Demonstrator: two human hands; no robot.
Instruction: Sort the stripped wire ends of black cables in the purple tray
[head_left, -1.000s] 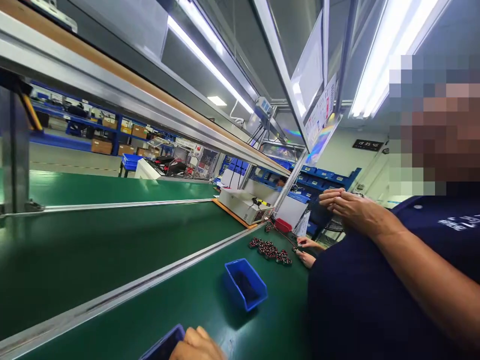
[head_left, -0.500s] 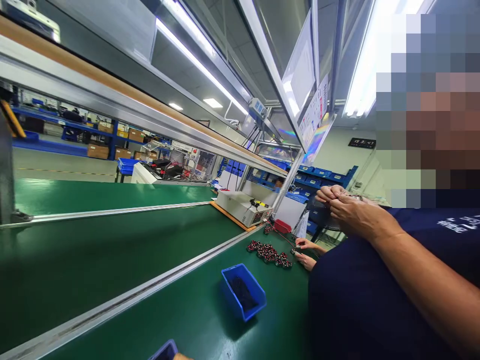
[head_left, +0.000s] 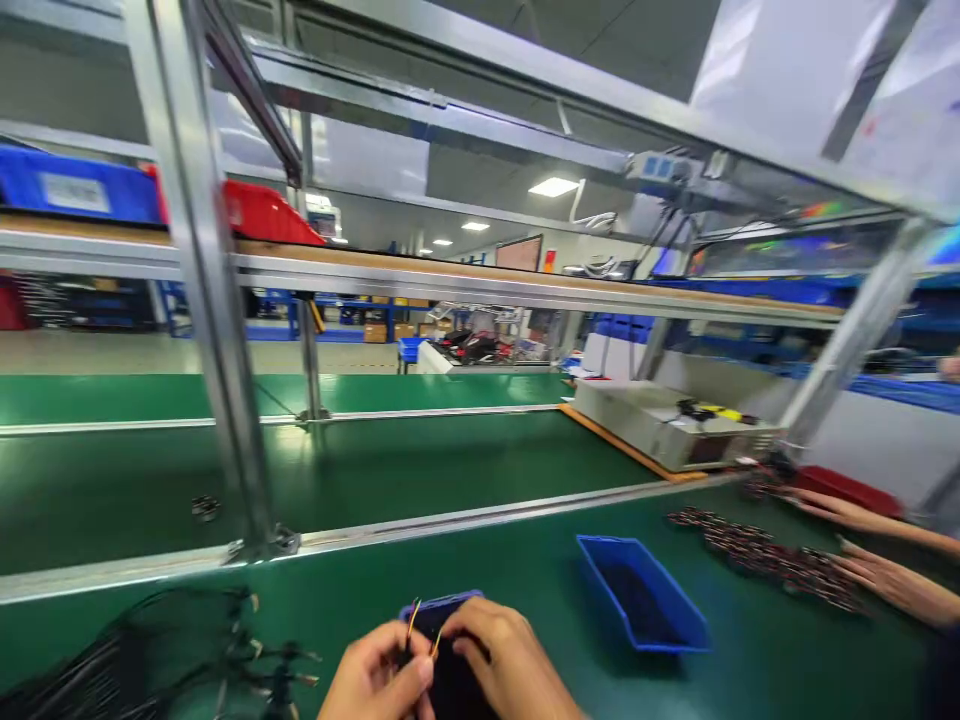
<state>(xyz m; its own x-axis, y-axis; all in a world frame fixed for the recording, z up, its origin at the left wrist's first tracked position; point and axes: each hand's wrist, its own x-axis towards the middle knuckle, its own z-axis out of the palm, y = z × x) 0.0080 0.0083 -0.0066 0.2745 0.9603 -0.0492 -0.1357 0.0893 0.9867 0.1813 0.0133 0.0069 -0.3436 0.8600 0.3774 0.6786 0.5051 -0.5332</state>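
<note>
My left hand [head_left: 386, 675] is closed in a pinch on thin wires [head_left: 413, 622], yellow and dark, whose ends stick up above the fingers. Close beside it, my right hand [head_left: 514, 660] has its thumb and fingertips curled in at a yellow wire end [head_left: 437, 641]. Both hands are over a blue-purple bin [head_left: 469, 596] with dark contents, and they cover much of it. To the left lies a bundle of black cables [head_left: 142, 640] with small connectors at their ends, somewhat blurred.
A blue bin [head_left: 667, 600] with black contents stands to the right. Beyond it, a co-worker's hands [head_left: 892, 580] are near a row of small dark-red and black parts [head_left: 772, 555]. A metal post [head_left: 217, 300] rises at left; a grey box-shaped device [head_left: 667, 420] sits behind.
My view has swung left and down from the co-worker at the right. Both my hands, the wires and the cable bundle now show. The co-worker's lower pair of hands has moved apart.
</note>
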